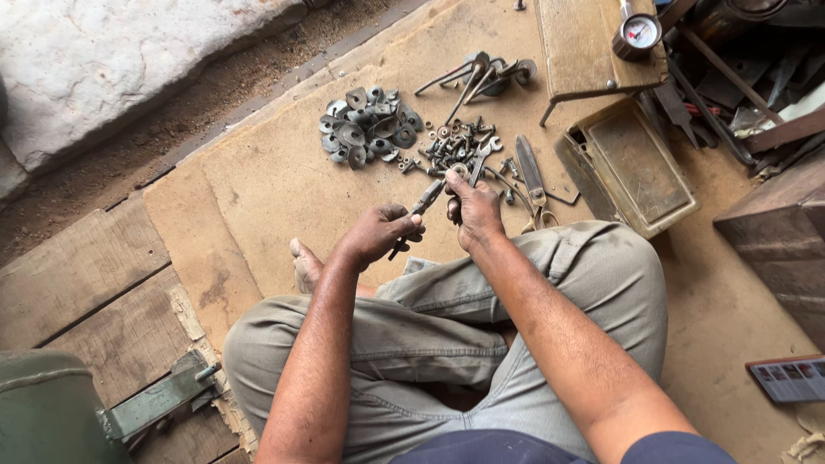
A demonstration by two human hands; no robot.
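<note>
Left hand [378, 234] is clamped on the pliers [418, 210], right hand [474, 213] pinches a small part [458, 171] at their tip, mid-board; person should steady both wrists on the knee.

The handles of the pliers [418, 210] vanish inside the left hand [378, 232], and whatever small part the right hand [474, 210] pinches is too tiny to name. The heap of nuts and bolts [460, 146] blurs into one mass. The green metal container [43, 408] and the printed card [791, 380] are cut by the edges. The right foot is buried under the trousers [447, 326].
</note>
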